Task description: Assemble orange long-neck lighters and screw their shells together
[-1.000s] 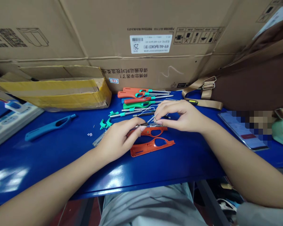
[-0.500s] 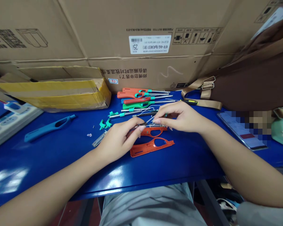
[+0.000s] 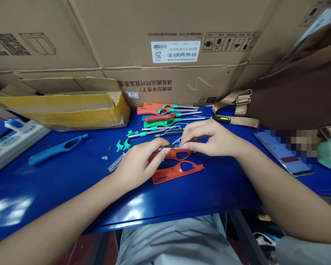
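My left hand point(image 3: 138, 161) is closed in a pinch around a thin dark metal piece point(image 3: 165, 147), mostly covered by the fingers. Fingertips of my right hand point(image 3: 204, 138) press together at a small pale part point(image 3: 177, 141); what exactly they grip is hidden. Under both hands lies an orange lighter shell half point(image 3: 179, 154), partly covered. A second orange shell half point(image 3: 171, 173), hollow side up, rests nearer to me. Left of them are turquoise plastic pieces point(image 3: 123, 145), clear plastic strips point(image 3: 116, 162) and tiny white bits point(image 3: 104, 158).
Several long lighters point(image 3: 160, 118) lie in a pile at the back, beside a yellow-and-black screwdriver point(image 3: 222, 119). A blue lighter handle point(image 3: 57, 149) and a power strip point(image 3: 13, 143) are on the left. A phone point(image 3: 283, 152) lies right, below a brown bag point(image 3: 292, 84). A taped carton point(image 3: 63, 106) stands back left.
My right hand has shifted slightly, with its fingertips a little lower over the orange shell half. My left hand has hardly moved.
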`<action>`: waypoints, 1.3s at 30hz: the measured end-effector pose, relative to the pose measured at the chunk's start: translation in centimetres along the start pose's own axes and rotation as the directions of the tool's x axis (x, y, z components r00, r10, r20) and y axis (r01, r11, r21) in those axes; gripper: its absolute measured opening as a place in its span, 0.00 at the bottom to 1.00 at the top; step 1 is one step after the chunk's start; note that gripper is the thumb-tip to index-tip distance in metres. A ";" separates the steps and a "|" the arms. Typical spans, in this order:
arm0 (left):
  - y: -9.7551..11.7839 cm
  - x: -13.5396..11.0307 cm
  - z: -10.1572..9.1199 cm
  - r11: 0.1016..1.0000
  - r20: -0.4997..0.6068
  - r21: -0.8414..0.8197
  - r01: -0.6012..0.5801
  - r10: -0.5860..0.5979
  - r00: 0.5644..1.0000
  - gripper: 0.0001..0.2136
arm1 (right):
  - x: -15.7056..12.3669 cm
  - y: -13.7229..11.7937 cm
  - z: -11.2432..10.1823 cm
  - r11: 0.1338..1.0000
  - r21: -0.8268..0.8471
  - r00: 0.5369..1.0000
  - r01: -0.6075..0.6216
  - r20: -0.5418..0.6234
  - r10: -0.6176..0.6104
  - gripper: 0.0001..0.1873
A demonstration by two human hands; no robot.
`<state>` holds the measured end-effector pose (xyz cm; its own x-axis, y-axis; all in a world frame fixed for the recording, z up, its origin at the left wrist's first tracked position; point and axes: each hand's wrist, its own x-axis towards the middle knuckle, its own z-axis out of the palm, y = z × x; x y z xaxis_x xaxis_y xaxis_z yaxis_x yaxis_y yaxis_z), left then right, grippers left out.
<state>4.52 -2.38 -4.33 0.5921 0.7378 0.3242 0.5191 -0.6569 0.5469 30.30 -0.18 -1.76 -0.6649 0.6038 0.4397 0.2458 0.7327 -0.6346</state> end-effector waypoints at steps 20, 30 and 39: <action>0.2 0.1 0.4 0.990 0.054 0.131 0.049 -0.056 0.997 0.11 | -0.3 -0.3 1.2 0.945 -0.326 0.999 0.008 0.050 0.009 0.09; 0.1 0.1 0.6 0.981 0.024 0.160 0.114 -0.119 0.993 0.12 | -0.1 -0.8 1.8 0.940 -0.341 0.997 0.029 0.071 -0.005 0.09; 0.1 0.1 0.4 0.986 -0.014 0.123 0.109 -0.109 0.994 0.12 | -0.2 -0.3 1.4 0.902 -0.427 0.993 -0.069 0.053 0.102 0.10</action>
<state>4.88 -2.46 -4.61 0.5237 0.8068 0.2735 0.6528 -0.5863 0.4797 29.40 -0.99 -2.50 -0.6730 0.6576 0.3386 0.5687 0.7527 -0.3315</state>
